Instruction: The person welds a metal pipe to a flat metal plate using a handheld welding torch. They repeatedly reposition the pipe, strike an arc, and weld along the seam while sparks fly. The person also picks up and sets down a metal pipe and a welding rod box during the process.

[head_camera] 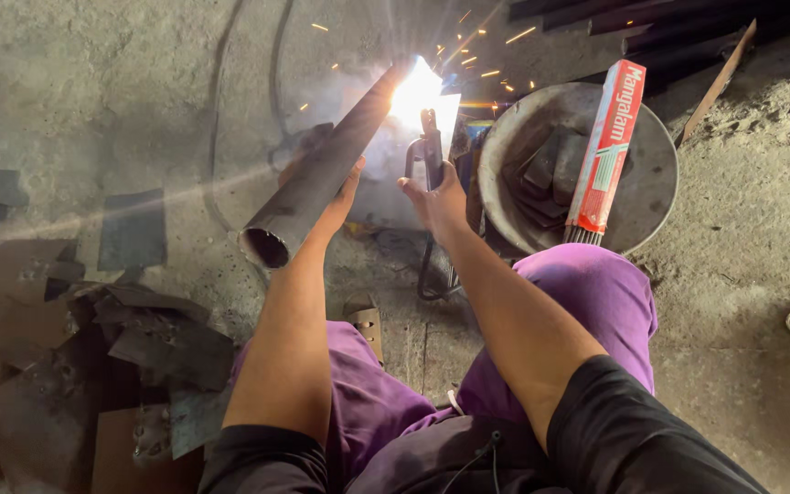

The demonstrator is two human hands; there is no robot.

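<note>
Left hand (340,197) wrapped under steel pipe (322,174), holding it tilted. My right hand (436,197) clenched on electrode holder (430,146); arc (418,91) sparking at pipe's far end. Metal basin (637,197) just beside.

Black short-sleeved shirt (633,430), sleeves ended above the elbows, bare forearms, bright purple trousers (587,293), thin dark cord (473,462) hung at the chest

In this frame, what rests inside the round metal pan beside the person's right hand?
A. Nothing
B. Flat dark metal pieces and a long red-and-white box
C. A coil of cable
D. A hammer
B: the round metal pan holds flat dark metal pieces, and a long red-and-white box leans across them.
</note>
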